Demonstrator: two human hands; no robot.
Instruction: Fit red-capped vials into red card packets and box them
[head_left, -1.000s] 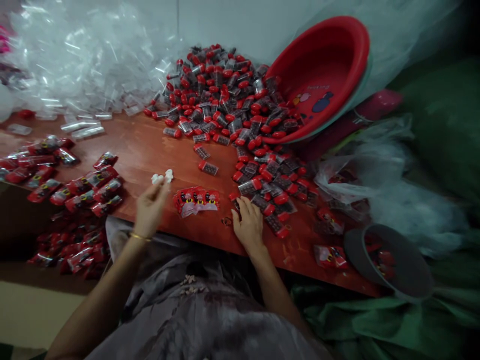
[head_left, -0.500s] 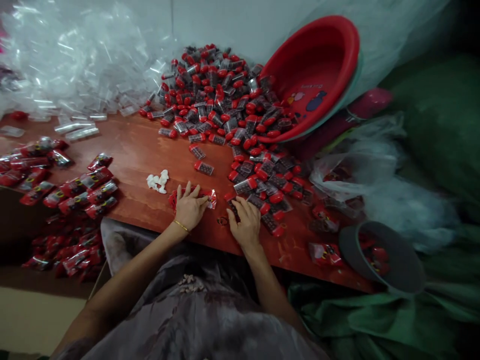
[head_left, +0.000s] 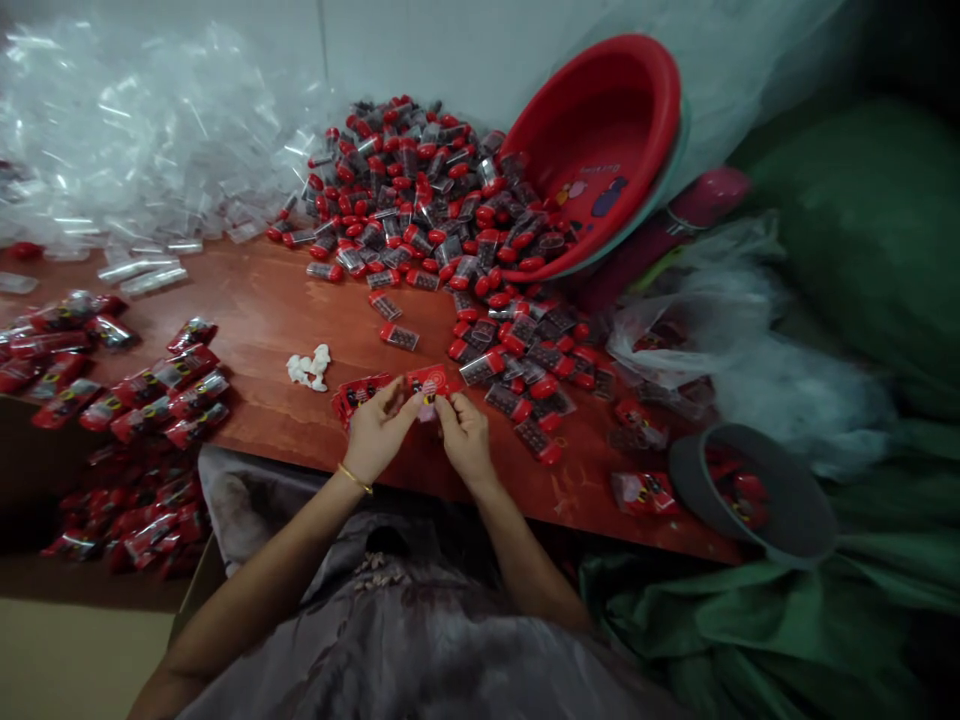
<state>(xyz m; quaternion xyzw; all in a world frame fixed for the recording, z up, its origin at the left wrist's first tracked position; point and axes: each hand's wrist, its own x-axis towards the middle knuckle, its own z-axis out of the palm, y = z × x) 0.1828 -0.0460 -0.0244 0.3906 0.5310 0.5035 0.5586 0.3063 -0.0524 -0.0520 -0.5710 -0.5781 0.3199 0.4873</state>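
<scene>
Both forearms are reaching in from the lower centre of the frame, meeting at the near edge of the counter. The left hand and right hand are each pinching a side of one red packet, holding it just above the counter at mid-frame; a stack of like packets is lying just left of it. At upper right, a red basin is leaning on its side, with red-capped vials spilling from its mouth across the counter. At lower right, a grey bowl is holding a few red pieces, too blurred to identify.
</scene>
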